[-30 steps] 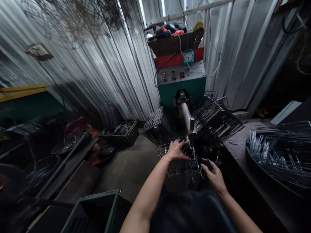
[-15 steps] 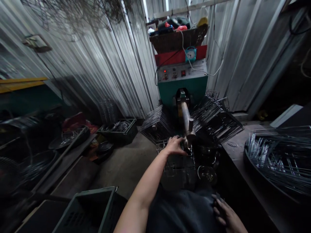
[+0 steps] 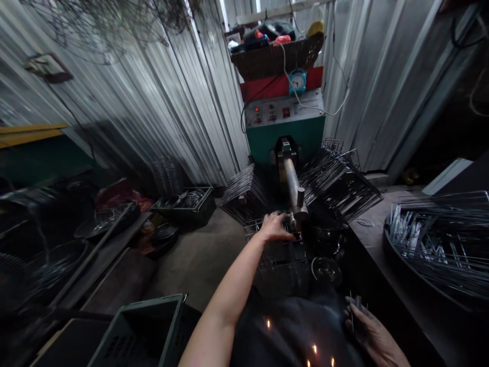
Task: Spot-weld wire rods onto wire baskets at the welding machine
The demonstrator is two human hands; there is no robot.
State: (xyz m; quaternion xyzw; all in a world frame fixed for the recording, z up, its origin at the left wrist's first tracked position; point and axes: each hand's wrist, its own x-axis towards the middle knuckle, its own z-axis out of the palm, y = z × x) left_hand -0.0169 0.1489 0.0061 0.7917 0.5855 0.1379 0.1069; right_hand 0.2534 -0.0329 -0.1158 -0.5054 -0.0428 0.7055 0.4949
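Note:
My left hand reaches forward with its fingers curled on a wire frame, beside the tip of a machine's metal arm. A small orange glow shows near the thumb, under the arm tip. The frame's lower part is dark and hard to make out. Low on the right, my right hand is closed on several thin metal pieces, with their ends poking up past the fingers. Bright sparks show over the dark apron on my lap.
Stacked wire frames flank the arm on the left and right. The green machine has a panel with a red light. A small bowl sits below. At right is a tub of wire parts; at lower left, a green crate.
Sparks now show over the apron, and a glow at the arm tip. My right hand has shifted slightly right, with the thin metal pieces now plainer. My left hand stays at the frame.

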